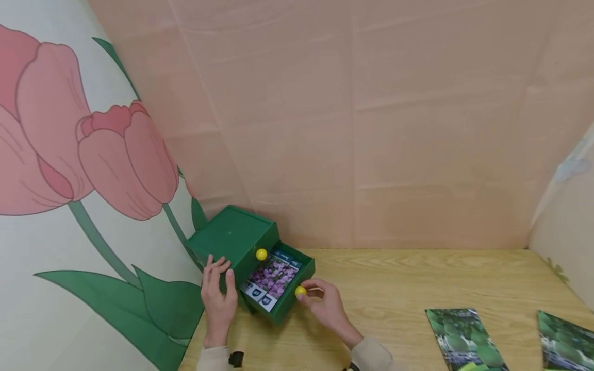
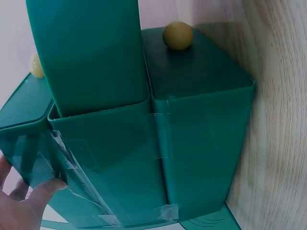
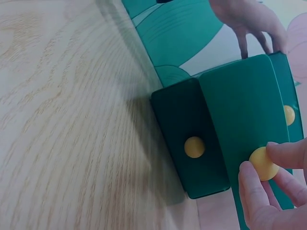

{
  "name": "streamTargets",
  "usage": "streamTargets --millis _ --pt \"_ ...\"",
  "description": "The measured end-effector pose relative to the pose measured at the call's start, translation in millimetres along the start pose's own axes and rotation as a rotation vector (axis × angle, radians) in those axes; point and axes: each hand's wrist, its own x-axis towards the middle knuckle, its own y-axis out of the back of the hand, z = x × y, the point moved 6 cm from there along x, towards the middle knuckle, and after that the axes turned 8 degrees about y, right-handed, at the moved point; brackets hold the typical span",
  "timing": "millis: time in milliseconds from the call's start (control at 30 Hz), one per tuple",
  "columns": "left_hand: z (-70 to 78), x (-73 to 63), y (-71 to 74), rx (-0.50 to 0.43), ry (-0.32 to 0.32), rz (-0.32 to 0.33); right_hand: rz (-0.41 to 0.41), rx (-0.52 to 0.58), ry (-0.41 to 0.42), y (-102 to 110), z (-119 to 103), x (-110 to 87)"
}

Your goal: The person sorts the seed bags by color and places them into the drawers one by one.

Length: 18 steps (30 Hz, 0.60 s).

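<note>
While your right grip (image 1: 326, 307) pinches the round yellow knob (image 1: 300, 291), left grip (image 1: 219, 304) spread on the boxy green plastic cabinet (image 1: 234, 229), the green middle drawer (image 3: 240, 105) is already open, purple-flowered packets (image 1: 274, 275) inside, neighbouring drawers (image 3: 180, 120) closed.

The drawer unit (image 1: 232, 231) is presenting a smooth, plastic-looking finish; its knobs (image 1: 262, 254) are showing polished surfaces; glossy clear tape (image 2: 169, 212) is gleaming along one side; the tabletop (image 1: 394, 288) is displaying wood grain.

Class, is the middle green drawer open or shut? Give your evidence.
Open: the middle drawer juts from the green cabinet, showing flower-printed items inside; the right hand pinches its yellow knob.
</note>
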Motion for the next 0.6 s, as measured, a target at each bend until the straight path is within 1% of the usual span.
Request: streamTargets --millis 333,600 --pt "-1.1 -1.1 -0.4 -0.002 -0.002 0.005 -0.007 -0.044 -0.005 -0.4 -3.8 5.3" --pt "-2.4 -0.9 -0.3 0.000 0.002 0.006 -0.012 -0.054 0.005 -3.1 -2.5 8.4"
